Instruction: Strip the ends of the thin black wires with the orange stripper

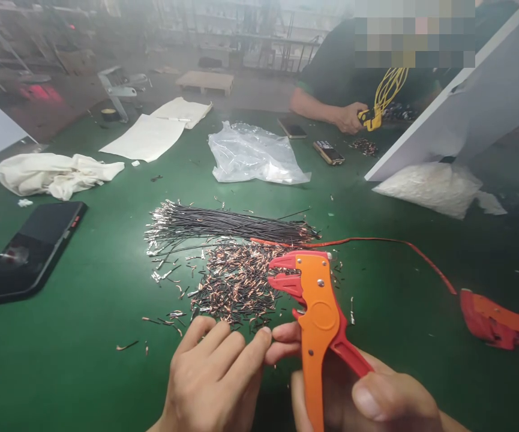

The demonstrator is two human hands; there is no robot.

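Note:
My right hand [371, 399] is wrapped round the handles of an orange and red wire stripper [315, 300], its jaws pointing up and left over a heap of cut wire scraps [234, 285]. My left hand [216, 375] is beside it with fingers curled together, fingertips touching my right fingers near the tool; what they pinch I cannot make out. Behind the scraps lies a bundle of thin black wires [227, 223] with metal terminals at the left end. A red wire [376, 241] runs right from the bundle.
A dark phone [27, 249] lies at the left on the green table [83, 300], with white cloth [54, 174], paper and a clear plastic bag [254, 156] beyond. Another red tool [500, 324] lies right. Across the table a person's hand [351, 117] holds a yellow tool and yellow wires.

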